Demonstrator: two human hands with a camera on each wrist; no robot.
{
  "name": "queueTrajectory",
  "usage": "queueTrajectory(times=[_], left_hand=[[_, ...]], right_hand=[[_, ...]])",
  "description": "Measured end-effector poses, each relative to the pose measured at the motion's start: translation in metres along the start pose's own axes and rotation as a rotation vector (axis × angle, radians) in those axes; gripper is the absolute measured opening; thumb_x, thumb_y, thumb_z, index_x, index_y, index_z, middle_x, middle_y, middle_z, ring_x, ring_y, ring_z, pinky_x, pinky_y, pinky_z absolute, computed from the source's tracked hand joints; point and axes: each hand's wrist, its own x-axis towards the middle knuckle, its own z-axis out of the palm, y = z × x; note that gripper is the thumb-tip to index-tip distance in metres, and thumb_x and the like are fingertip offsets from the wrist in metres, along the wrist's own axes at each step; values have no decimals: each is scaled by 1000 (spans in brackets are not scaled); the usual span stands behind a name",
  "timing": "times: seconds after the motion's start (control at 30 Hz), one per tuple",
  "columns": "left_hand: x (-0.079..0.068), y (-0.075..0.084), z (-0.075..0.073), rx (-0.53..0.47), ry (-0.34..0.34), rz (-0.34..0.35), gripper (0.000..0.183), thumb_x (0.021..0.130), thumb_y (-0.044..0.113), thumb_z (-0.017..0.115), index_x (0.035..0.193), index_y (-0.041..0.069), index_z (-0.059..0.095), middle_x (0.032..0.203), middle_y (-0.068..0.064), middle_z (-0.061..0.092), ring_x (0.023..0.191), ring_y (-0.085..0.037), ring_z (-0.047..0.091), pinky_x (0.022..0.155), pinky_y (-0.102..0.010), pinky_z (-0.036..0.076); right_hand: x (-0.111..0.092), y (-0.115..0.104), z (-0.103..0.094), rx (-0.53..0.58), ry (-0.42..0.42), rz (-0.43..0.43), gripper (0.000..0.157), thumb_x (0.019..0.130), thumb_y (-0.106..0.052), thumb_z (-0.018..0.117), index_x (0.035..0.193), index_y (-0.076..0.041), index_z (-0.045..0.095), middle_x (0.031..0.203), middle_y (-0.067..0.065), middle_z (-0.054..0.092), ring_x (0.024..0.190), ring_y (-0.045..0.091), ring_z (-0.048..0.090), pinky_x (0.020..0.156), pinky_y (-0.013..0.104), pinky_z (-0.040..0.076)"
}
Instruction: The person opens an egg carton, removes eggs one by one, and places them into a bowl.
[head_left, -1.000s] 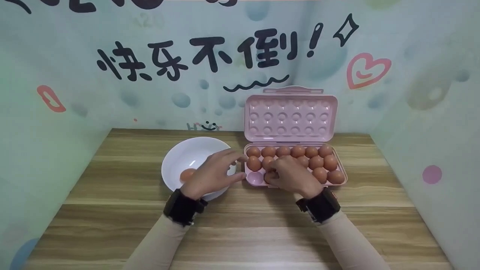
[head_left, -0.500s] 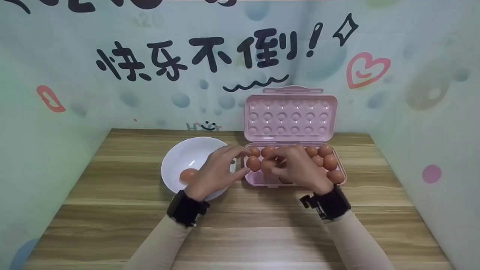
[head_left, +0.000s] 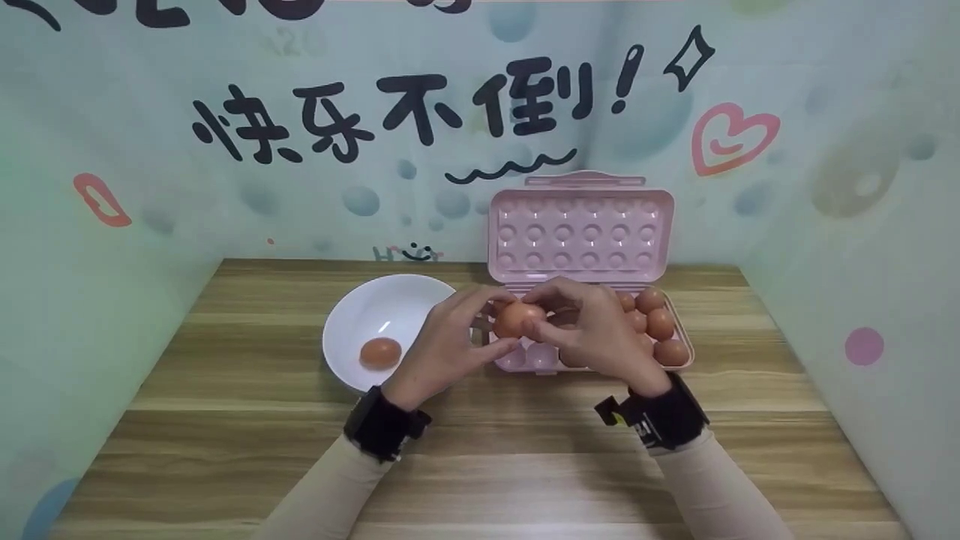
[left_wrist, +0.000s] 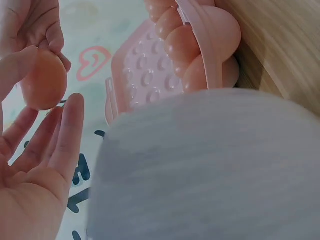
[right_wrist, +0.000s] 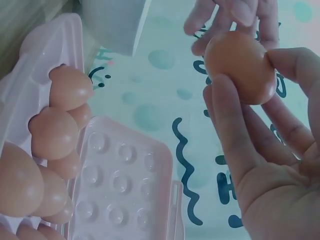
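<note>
A brown egg (head_left: 517, 320) is pinched between the thumb and fingers of my right hand (head_left: 600, 330), lifted just above the left side of the pink egg carton (head_left: 541, 356). My left hand (head_left: 448, 345) lies on the egg's other side, its fingers and thumb spread around it. In the left wrist view the left fingers look fairly straight beside the egg (left_wrist: 45, 82); how firmly they touch cannot be told. Several brown eggs (head_left: 660, 324) sit in the carton, partly hidden by my right hand. Another egg (head_left: 380, 353) lies inside the white bowl (head_left: 345, 322) at left.
The carton's raised pink lid (head_left: 581, 232) stands upright at the back, near the printed wall cloth (head_left: 420, 202). The wooden table (head_left: 480, 465) extends toward me. The bowl stands just left of the carton, partly behind my left hand.
My right hand has lifted an egg from the carton's front row and brought it up and left to my left hand. The left hand has shifted slightly right, uncovering more of the bowl's egg.
</note>
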Motion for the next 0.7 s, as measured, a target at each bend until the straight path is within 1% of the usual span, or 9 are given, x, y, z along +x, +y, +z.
queueTrajectory(times=[0.1,0.17,0.3,0.43,0.53,0.7], left_hand=[[0,1,1,12,14,17,50,87,16,90,130,6,66,121,-6,68,107,-14,67,84,-21,59],[0,2,0,26,18,19,49,87,17,90,129,7,67,120,-5,69,106,-14,66,83,-25,60],[0,1,1,35,27,22,46,87,19,90,127,10,69,119,-3,70,105,-12,65,83,-27,60],[1,2,0,50,32,40,44,87,19,89,126,10,70,119,-1,70,107,-11,64,87,-23,57],[1,3,-4,39,16,38,44,89,19,88,127,11,70,120,0,70,107,-10,64,88,-22,57],[0,2,-14,-5,-22,0,41,90,17,87,126,13,70,121,1,68,108,-9,65,87,-21,59]], right_hand=[[1,1,3,27,-11,-26,26,94,-21,84,115,-10,75,109,-1,77,102,14,74,89,28,61],[1,1,4,40,-17,-37,25,94,-20,83,115,-9,75,110,-1,76,103,14,74,91,31,62],[0,1,5,80,-37,-29,26,95,-20,82,117,-9,74,112,0,76,106,15,74,91,34,62],[0,0,5,100,-49,-20,26,96,-22,81,119,-11,74,114,-1,76,106,15,73,90,31,62],[-1,-1,4,86,-58,-32,28,96,-24,81,121,-12,74,115,-2,76,106,14,74,90,30,62],[-1,-1,2,81,-81,-37,29,97,-22,80,124,-13,74,117,-1,76,107,15,74,92,30,61]])
